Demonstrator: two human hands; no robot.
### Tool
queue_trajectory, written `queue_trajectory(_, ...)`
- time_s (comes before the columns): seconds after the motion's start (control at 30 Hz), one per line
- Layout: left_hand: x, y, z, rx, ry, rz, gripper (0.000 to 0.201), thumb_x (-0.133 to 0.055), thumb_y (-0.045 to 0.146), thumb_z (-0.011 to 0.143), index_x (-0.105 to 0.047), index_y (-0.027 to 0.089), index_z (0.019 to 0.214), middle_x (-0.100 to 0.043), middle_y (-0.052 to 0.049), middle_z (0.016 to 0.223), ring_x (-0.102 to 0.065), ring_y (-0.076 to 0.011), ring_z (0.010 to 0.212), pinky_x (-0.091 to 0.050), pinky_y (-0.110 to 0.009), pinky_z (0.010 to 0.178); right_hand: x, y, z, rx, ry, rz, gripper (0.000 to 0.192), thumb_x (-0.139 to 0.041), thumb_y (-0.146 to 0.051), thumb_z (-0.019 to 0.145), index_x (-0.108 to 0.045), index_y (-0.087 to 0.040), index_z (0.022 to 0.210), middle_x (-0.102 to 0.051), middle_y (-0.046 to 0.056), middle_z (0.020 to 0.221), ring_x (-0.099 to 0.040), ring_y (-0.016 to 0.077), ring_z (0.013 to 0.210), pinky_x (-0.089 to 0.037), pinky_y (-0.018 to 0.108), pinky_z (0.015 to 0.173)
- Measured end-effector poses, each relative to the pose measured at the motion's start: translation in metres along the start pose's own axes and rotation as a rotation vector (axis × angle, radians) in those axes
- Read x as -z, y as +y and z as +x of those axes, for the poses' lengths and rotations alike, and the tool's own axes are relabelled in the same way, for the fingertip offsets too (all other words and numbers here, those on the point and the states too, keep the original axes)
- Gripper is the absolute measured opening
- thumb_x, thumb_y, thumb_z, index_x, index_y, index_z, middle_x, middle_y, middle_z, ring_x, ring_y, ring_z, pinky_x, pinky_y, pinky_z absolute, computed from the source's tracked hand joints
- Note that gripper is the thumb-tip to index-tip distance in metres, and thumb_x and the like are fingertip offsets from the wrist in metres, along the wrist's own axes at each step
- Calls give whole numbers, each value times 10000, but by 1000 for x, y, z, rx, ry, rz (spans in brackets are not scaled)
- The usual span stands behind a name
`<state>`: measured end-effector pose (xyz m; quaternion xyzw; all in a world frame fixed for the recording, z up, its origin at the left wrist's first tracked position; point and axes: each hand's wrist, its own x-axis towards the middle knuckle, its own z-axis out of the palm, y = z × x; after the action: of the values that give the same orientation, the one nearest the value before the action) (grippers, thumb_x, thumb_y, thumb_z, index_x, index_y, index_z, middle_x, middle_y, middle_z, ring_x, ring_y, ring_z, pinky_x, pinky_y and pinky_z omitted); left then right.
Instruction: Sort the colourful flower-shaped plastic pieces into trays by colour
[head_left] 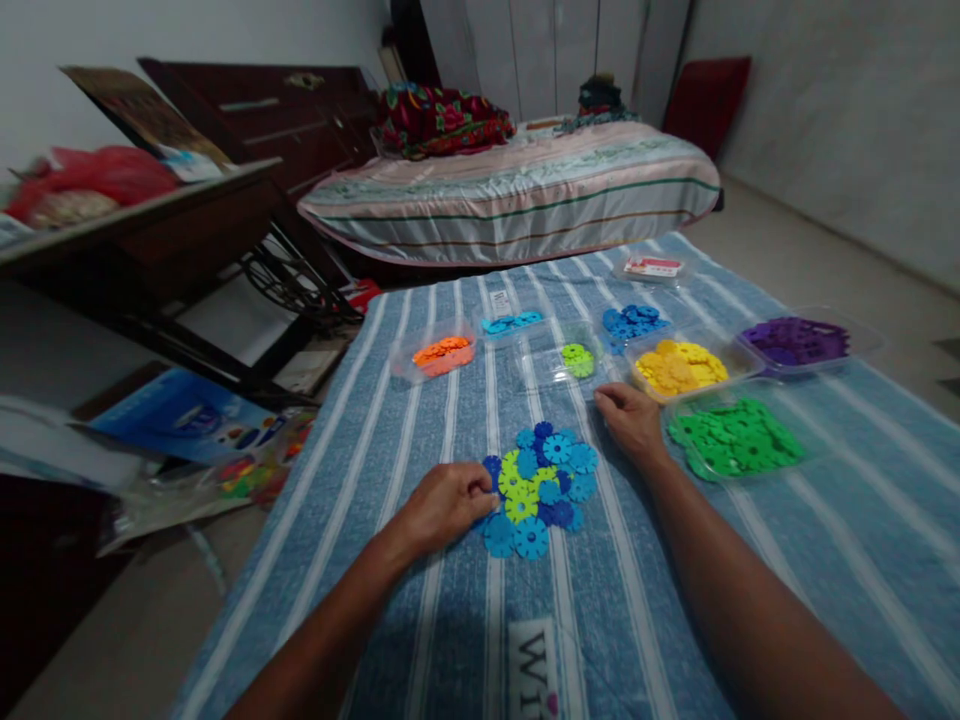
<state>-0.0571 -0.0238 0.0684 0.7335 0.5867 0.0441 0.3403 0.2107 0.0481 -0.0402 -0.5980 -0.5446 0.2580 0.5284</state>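
In the middle of the cloth lies a joined cluster of notched plastic discs [531,540], lime green in the centre with light and dark blue ones around. My left hand [450,505] is closed, its thumb and fingers pinching at the cluster's left edge. To the cluster's right, my right hand [634,420] rests with curled fingers beside the clear tray [536,375] of lime discs [577,360]. Whatever might be inside those curled fingers is hidden. Close by its wrist are the tray of yellow discs [679,368] and the tray of green discs [739,438].
Orange discs [444,354], light blue discs [512,322], blue discs [634,322] and purple discs [796,342] sit farther out. A clear lid [654,268] lies at the far edge of the striped cloth [390,430]. Beyond stand a bed [510,215] and, leftward, a sewing table [150,215].
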Motion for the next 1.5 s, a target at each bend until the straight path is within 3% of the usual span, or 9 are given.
queue_trajectory(0.17, -23, -2, -28, 29, 58, 56, 152, -635, 292, 704, -684, 197, 812, -622, -4, 805, -582, -159, 756, -437, -254, 692, 1, 0, -1, 0, -3, 2, 315, -518, -421, 772, -729, -188, 784, -715, 38, 781, -630, 204, 748, -480, 326, 757)
queue_trajectory(0.47, -44, -11, -32, -46, 179, -53, 218, -605, 261, 752, -704, 218, 942, -611, -21, 851, -565, -135, 700, -474, -261, 704, 2, 1, -1, -7, -7, 6, 308, -526, -433, 763, -723, -196, 772, -710, 32, 759, -626, 204, 739, -479, 323, 746)
queue_trajectory(0.7, -37, -8, -31, 99, 207, -302, 185, -614, 360, 734, -632, 186, 673, -563, 6, 649, -516, -124, 611, -428, -248, 593, 0, 0, -1, 5, -1, 14, 316, -519, -426, 761, -726, -188, 768, -714, 45, 771, -638, 211, 743, -486, 334, 753)
queue_trajectory(0.83, -19, -2, -16, 178, 94, -475, 197, -644, 354, 691, -614, 163, 653, -536, 27, 547, -458, -97, 513, -359, -226, 498, -3, 2, -1, -8, -6, 9, 328, -516, -436, 766, -726, -185, 787, -716, 53, 786, -641, 219, 750, -487, 345, 751)
queue_trajectory(0.93, 8, 12, 18, 137, 108, -523, 189, -682, 324, 669, -611, 152, 636, -525, 39, 497, -422, -74, 450, -325, -210, 454, -4, 4, -1, -17, -8, 9, 327, -520, -443, 769, -726, -190, 791, -719, 51, 792, -640, 220, 747, -489, 349, 749)
queue_trajectory(1.1, 64, 48, 97, 64, 523, -757, 91, -650, 213, 688, -605, 143, 727, -627, 12, 611, -499, -60, 466, -365, -180, 451, -5, 5, -2, -25, -8, 29, 320, -535, -441, 767, -731, -190, 804, -722, 49, 799, -648, 227, 768, -491, 358, 770)
queue_trajectory(1.17, 77, 58, 115, 101, 588, -806, 120, -646, 203, 698, -611, 135, 791, -640, 2, 631, -515, -62, 470, -382, -178, 455, -4, 4, -2, -31, -13, 37, 321, -540, -443, 765, -731, -188, 807, -721, 50, 799, -651, 228, 772, -492, 360, 772)
queue_trajectory(1.3, 71, 50, 106, 75, 501, -556, 123, -639, 256, 706, -617, 135, 710, -630, 0, 610, -504, -69, 456, -366, -182, 436, -3, 2, -2, -32, -12, 31, 320, -536, -441, 764, -731, -189, 797, -723, 48, 795, -650, 223, 768, -492, 350, 767)
queue_trajectory(1.5, 36, -8, 44, 81, 160, -166, 162, -614, 308, 657, -612, 153, 611, -548, 30, 512, -483, -106, 490, -347, -215, 486, -1, 1, -1, -14, -8, 19, 329, -520, -446, 756, -726, -190, 772, -719, 51, 780, -642, 223, 753, -485, 347, 759)
